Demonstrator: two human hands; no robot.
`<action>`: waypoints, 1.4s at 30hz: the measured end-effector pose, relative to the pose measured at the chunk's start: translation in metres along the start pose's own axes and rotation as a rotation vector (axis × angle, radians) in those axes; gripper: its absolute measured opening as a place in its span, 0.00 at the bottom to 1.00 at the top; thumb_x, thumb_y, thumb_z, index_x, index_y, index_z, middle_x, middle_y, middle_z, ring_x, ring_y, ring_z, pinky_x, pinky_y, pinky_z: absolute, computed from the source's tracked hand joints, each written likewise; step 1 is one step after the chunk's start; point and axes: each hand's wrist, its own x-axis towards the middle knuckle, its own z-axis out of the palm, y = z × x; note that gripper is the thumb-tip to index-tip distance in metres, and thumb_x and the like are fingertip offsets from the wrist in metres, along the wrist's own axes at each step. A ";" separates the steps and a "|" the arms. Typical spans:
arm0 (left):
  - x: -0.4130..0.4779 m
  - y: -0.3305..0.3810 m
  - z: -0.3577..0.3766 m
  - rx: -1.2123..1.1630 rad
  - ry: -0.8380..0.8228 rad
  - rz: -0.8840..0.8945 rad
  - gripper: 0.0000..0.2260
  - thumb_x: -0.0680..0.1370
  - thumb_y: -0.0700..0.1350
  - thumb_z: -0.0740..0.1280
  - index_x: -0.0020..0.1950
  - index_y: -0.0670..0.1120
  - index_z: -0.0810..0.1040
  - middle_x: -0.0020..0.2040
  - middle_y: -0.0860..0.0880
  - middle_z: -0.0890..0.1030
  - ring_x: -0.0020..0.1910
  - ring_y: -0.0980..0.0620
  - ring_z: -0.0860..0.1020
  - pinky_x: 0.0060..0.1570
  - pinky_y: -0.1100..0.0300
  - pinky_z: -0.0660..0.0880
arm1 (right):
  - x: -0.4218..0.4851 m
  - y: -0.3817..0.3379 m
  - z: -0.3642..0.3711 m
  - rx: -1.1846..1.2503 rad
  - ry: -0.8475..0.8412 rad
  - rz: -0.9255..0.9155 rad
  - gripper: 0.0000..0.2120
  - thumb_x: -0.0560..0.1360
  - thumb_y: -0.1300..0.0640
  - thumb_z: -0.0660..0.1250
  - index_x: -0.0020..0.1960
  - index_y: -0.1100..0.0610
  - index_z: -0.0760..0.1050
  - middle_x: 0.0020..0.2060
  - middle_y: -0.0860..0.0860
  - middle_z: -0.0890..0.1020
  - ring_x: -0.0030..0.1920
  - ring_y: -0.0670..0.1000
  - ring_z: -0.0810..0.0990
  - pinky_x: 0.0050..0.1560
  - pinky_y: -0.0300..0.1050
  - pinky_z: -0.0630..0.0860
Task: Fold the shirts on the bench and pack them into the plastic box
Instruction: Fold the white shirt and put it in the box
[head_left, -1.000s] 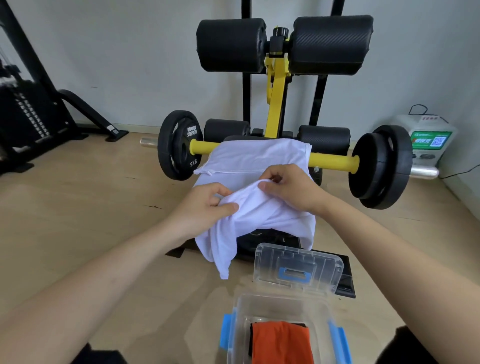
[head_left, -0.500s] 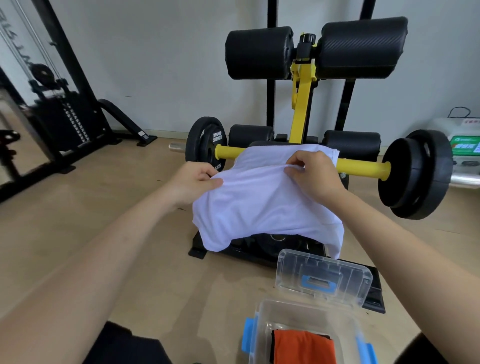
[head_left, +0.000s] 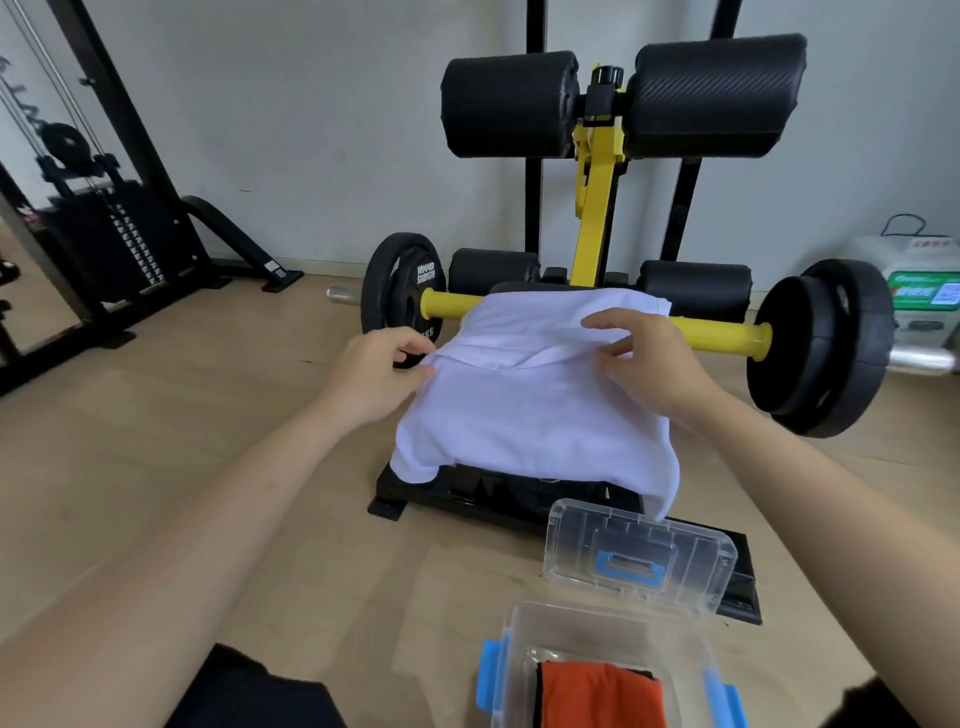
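Note:
A white shirt lies spread over the black bench, its near edge hanging down over the front. My left hand pinches the shirt's left edge at a fold. On the right side my right hand holds the cloth with curled fingers. Below, a clear plastic box with blue latches stands open on the floor. Its lid leans upright against the bench base. A folded orange shirt lies inside the box.
A yellow bar with black weight plates crosses behind the shirt. Black roller pads on a yellow post rise at the back. A cable machine stands at the left. A white device sits at the right wall.
Both hands have moved apart and away from me, spreading the bunched shirt flat over the bench. The camera has shifted to the left and closer.

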 end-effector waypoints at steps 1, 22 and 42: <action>-0.007 0.002 0.003 -0.007 0.018 0.052 0.09 0.76 0.45 0.73 0.55 0.53 0.82 0.54 0.59 0.82 0.55 0.56 0.79 0.56 0.56 0.77 | -0.004 0.002 -0.004 0.024 0.014 0.000 0.17 0.76 0.63 0.66 0.63 0.50 0.77 0.58 0.42 0.79 0.46 0.38 0.79 0.43 0.28 0.70; 0.012 0.050 0.063 0.375 -0.184 0.187 0.35 0.75 0.72 0.43 0.77 0.61 0.65 0.82 0.54 0.55 0.81 0.51 0.50 0.77 0.50 0.48 | -0.017 0.069 -0.014 0.156 0.117 0.192 0.07 0.78 0.52 0.68 0.55 0.49 0.79 0.38 0.50 0.75 0.37 0.47 0.73 0.37 0.38 0.67; 0.015 0.009 0.049 0.260 -0.129 -0.023 0.28 0.79 0.67 0.54 0.78 0.60 0.62 0.81 0.50 0.61 0.79 0.45 0.58 0.75 0.44 0.59 | -0.042 0.056 -0.024 0.021 0.170 0.024 0.06 0.75 0.56 0.72 0.51 0.50 0.80 0.47 0.46 0.79 0.41 0.44 0.77 0.43 0.39 0.74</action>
